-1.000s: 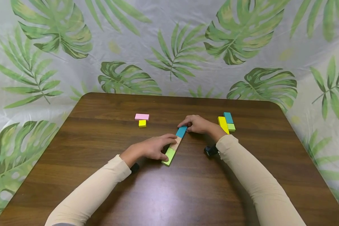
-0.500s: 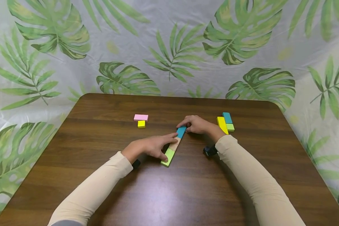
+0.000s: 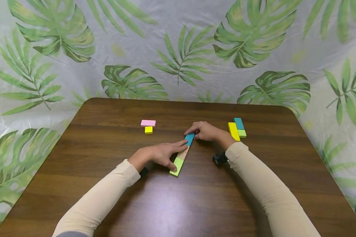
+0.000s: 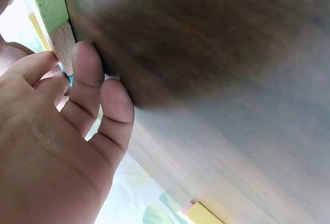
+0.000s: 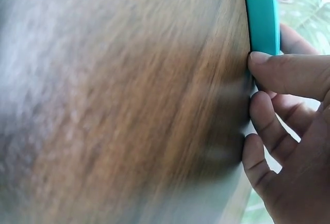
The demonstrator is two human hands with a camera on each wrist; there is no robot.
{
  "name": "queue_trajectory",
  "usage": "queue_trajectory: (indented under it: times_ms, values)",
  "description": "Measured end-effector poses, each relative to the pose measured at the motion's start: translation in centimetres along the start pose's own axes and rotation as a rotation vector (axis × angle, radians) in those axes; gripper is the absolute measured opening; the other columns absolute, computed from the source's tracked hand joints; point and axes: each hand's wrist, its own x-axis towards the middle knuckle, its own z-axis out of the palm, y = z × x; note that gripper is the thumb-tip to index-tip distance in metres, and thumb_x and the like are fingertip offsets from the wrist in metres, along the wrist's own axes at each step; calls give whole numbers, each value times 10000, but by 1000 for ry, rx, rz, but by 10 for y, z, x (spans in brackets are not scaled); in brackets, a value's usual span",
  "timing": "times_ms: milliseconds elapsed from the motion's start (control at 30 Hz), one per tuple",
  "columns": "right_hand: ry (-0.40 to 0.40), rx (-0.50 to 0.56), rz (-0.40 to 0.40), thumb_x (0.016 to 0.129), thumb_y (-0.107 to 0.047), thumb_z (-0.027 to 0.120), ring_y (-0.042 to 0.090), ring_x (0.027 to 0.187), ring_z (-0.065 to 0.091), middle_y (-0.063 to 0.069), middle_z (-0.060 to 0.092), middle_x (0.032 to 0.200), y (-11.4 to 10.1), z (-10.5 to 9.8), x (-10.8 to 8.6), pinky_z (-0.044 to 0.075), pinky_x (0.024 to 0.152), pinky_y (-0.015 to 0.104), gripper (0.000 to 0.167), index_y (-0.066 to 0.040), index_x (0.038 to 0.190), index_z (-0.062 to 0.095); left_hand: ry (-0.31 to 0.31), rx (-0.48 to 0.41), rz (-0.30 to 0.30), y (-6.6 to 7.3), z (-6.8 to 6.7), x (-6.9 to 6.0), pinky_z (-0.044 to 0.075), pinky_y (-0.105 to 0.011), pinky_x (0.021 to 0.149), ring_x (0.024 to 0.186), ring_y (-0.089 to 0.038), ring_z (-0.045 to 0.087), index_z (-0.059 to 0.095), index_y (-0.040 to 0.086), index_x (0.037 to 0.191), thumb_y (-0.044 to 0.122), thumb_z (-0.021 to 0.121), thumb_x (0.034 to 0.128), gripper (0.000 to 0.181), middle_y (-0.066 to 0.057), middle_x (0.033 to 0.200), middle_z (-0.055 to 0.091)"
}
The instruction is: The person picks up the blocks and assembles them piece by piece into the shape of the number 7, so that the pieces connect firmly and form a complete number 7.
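Observation:
Three blocks lie end to end in a slanted row at the table's middle: a lime-green block (image 3: 178,164) nearest, a bare wood block (image 3: 183,154) between, a blue block (image 3: 190,139) farthest. My left hand (image 3: 161,154) spans the row from the left, thumb on the lime-green block and extended fingertips over the wood and blue blocks. In the left wrist view, two fingertips rest on the tabletop beside the wood block (image 4: 63,43). My right hand (image 3: 207,131) pinches the far end of the blue block (image 5: 262,17) between thumb and index finger, its other fingers curled.
A pink block (image 3: 148,123) and a small yellow block (image 3: 148,130) lie at the back left. Behind the right forearm are a long yellow block (image 3: 233,131), a second blue block (image 3: 238,123) and a small lime-green block (image 3: 241,133). A leaf-patterned cloth (image 3: 190,49) hangs behind the table.
The row has slid slightly toward me, and its far end has shifted a little left with my right hand. My left fingertips have moved up the row onto the blue block's edge.

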Motion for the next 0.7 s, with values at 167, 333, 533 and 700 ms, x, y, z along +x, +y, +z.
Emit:
queue_trajectory:
  times_ms: [167, 333, 533, 700]
  values:
    - [-3, 0, -6, 902, 28, 629, 199, 899, 526, 79, 650, 1107, -1, 0, 1, 467, 836, 333, 390, -169, 1224, 727, 5, 5, -5, 2, 0, -2, 258, -464, 1225, 1555, -251, 160, 172, 209, 1602, 317, 746, 883, 926, 86, 1696, -17]
    - [-3, 1, -1, 913, 5, 631, 198, 904, 518, 73, 649, 1118, 0, 2, 1, 457, 845, 333, 377, -182, 1226, 726, -4, -1, -12, 3, 0, -2, 258, -461, 1225, 1556, -250, 154, 161, 210, 1604, 322, 747, 885, 934, 97, 1695, -29]
    - [4, 0, -12, 918, 8, 619, 193, 885, 512, 81, 651, 1111, 0, 2, -1, 455, 828, 329, 371, -167, 1227, 725, -5, -7, -10, 2, 1, -1, 254, -447, 1228, 1557, -232, 150, 126, 209, 1609, 338, 747, 884, 963, 102, 1693, -50]
    - [0, 8, -11, 917, 4, 617, 196, 882, 507, 80, 649, 1119, -1, 1, -1, 448, 821, 322, 377, -174, 1232, 722, -8, -8, -13, 2, 1, -1, 253, -444, 1229, 1556, -235, 155, 113, 208, 1609, 338, 752, 879, 980, 102, 1692, -62]
